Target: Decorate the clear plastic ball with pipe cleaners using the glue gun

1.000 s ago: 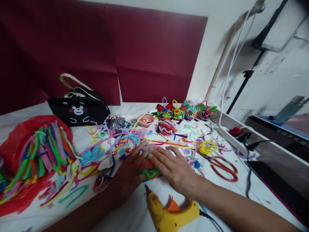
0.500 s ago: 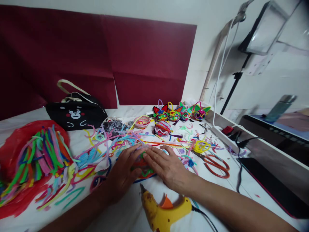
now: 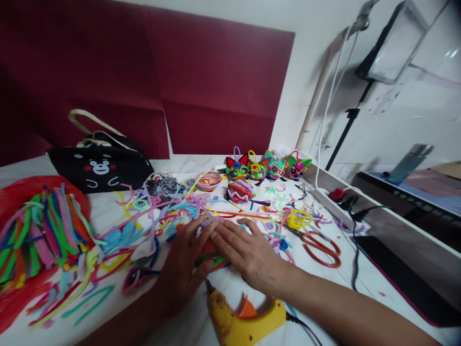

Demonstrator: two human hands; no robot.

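Note:
Between my two hands, on the white table, is a rounded multicoloured pipe-cleaner piece with red, orange and green strands. My left hand curves round its left side, thumb toward me. My right hand lies over its right side and top, fingers stretched and together, their tips meeting the left fingertips. Much of the piece is hidden under both hands. A yellow hot glue gun with an orange trigger lies just in front of them, nozzle pointing at the left thumb. Orange-handled scissors lie to the right.
Loose pipe cleaners cover the table's middle and left, beside a bundle on a red bag. Behind stand finished animal-head ornaments, a striped ball, a small woven bowl and a black bag. A power strip and phone-like slab sit right.
The view has shifted slightly, so the bags at left sit further left. Both hands stay round the pipe-cleaner piece, with less of its lower edge showing now.

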